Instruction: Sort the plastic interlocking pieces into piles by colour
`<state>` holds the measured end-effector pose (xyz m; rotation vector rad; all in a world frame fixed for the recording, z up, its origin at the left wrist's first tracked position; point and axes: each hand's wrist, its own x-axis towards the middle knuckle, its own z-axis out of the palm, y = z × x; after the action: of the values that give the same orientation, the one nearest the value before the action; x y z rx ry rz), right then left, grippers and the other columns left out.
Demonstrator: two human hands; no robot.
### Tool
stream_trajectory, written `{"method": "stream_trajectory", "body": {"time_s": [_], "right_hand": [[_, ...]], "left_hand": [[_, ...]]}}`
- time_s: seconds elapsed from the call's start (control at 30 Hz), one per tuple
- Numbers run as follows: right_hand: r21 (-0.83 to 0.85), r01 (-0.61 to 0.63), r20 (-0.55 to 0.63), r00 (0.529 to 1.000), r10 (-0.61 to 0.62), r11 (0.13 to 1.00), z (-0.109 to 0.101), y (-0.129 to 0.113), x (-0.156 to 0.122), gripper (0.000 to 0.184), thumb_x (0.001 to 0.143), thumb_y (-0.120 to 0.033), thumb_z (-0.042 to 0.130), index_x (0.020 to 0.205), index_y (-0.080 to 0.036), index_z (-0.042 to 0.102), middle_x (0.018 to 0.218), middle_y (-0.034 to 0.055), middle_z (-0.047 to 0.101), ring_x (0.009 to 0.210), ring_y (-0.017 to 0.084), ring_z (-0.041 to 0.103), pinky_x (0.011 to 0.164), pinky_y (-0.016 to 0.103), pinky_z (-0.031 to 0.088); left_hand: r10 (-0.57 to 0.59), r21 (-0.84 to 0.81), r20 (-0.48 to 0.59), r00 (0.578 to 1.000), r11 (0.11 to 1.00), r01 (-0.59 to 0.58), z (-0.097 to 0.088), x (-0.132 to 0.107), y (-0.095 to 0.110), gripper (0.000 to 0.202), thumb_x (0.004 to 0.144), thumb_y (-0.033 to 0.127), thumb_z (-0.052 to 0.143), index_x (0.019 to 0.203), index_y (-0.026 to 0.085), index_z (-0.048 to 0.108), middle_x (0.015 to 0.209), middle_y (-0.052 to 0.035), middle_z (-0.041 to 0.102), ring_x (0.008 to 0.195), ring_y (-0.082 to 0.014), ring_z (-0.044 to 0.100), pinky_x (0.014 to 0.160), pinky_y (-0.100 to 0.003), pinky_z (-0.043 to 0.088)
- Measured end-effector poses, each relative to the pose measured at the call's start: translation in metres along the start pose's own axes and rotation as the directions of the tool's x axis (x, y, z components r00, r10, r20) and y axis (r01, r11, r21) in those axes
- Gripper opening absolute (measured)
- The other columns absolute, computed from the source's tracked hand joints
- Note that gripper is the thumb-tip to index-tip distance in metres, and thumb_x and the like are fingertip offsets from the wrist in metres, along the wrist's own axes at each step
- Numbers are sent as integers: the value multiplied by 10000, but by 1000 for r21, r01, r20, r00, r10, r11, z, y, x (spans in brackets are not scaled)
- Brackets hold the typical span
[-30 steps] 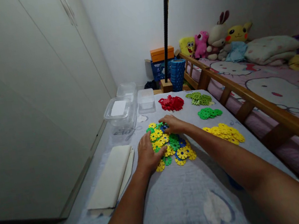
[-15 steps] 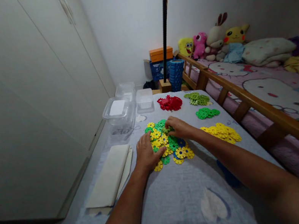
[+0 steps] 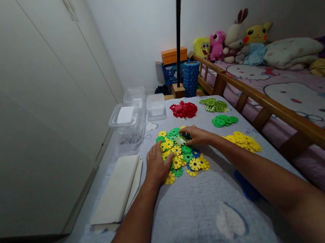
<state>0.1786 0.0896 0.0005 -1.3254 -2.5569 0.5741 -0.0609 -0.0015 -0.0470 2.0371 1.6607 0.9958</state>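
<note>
A mixed heap of yellow, green and blue snowflake discs [image 3: 184,157] lies in the middle of the grey quilted table [image 3: 194,216]. My left hand [image 3: 157,165] rests flat on the heap's left side, fingers spread over yellow discs. My right hand [image 3: 198,135] is at the heap's far edge, its fingers pinched on a light green disc [image 3: 180,139]. Sorted piles lie beyond: red discs [image 3: 184,109], light green discs [image 3: 214,105], dark green discs [image 3: 224,120] and yellow discs [image 3: 243,141].
Clear plastic containers [image 3: 136,113] stand at the table's far left. A folded cream cloth [image 3: 116,190] lies at the left edge. A wooden bed rail [image 3: 277,116] runs along the right, with plush toys [image 3: 230,40] behind. A black pole [image 3: 179,30] rises at the far end.
My right hand has closed on a light green disc at the heap's far edge and lifted it slightly. My left hand stays pressed on the heap.
</note>
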Motion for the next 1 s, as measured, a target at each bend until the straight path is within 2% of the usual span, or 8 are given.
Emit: {"method": "stream_trajectory", "body": {"time_s": [0.13, 0.27, 0.37, 0.47, 0.6, 0.8, 0.9, 1.0], "right_hand": [[13, 22, -14, 1000, -21, 1000, -3, 2, 3, 526, 695, -204, 793, 1208, -173, 679, 1135, 88, 689, 1055, 252, 609, 984, 380, 444], [156, 6, -101, 995, 10, 988, -13, 14, -2, 523, 692, -214, 788, 1199, -160, 673, 1126, 90, 652, 990, 214, 604, 900, 342, 487], [214, -69, -216, 970, 116, 974, -24, 36, -10, 512, 665, -241, 813, 1156, -175, 683, 1035, 60, 625, 911, 192, 588, 837, 319, 493], [271, -197, -310, 909, 279, 942, -38, 67, -22, 508, 657, -269, 816, 1139, -188, 677, 871, 4, 588, 789, 171, 560, 741, 293, 473], [383, -376, -408, 751, 519, 844, -55, 114, -37, 519, 681, -287, 784, 1167, -172, 644, 780, -27, 561, 682, 148, 531, 609, 258, 418], [482, -608, -505, 395, 767, 631, -76, 170, -38, 544, 690, -245, 790, 1197, -143, 623, 917, 50, 676, 718, 168, 595, 592, 253, 439], [486, -675, -502, 304, 809, 555, -84, 189, -32, 473, 717, -253, 779, 1156, -137, 648, 994, 92, 708, 794, 202, 644, 617, 264, 470], [462, -730, -493, 262, 830, 504, -90, 203, -24, 366, 728, -267, 771, 1052, -120, 682, 969, 115, 718, 850, 240, 667, 634, 279, 487]], "left_hand": [[-25, -49, -36, 999, 999, 23, 1, 2, -1, 491, 945, 330, 477, 1403, 155, 508, 1380, -167, 610, 1306, -300, 553, 1134, -528, 409], [-24, -27, -15, 1000, 999, 23, -2, 2, 1, 478, 939, 321, 480, 1387, 160, 526, 1350, -161, 633, 1285, -302, 569, 1121, -535, 419], [-7, 17, 26, 1000, 1000, 6, -4, 1, 4, 505, 929, 368, 523, 1389, 160, 519, 1345, -162, 635, 1280, -311, 568, 1125, -538, 407], [11, 58, 53, 999, 998, -15, -4, -1, 5, 578, 888, 422, 599, 1398, 166, 506, 1381, -162, 611, 1317, -325, 540, 1142, -536, 386], [26, 78, 42, 999, 997, -29, -2, -2, 3, 565, 894, 434, 595, 1388, 175, 507, 1387, -158, 605, 1323, -322, 535, 1143, -532, 381], [37, 80, 28, 999, 996, -39, -1, -1, 2, 512, 889, 405, 595, 1349, 192, 529, 1348, -143, 627, 1287, -317, 558, 1125, -529, 397], [41, 77, 23, 999, 996, -43, -1, -2, 1, 500, 885, 397, 595, 1342, 204, 531, 1341, -134, 633, 1269, -314, 568, 1112, -532, 408], [37, 77, 18, 999, 996, -38, -1, -2, 1, 498, 883, 395, 599, 1340, 208, 533, 1346, -131, 630, 1276, -314, 565, 1115, -531, 407]]}}
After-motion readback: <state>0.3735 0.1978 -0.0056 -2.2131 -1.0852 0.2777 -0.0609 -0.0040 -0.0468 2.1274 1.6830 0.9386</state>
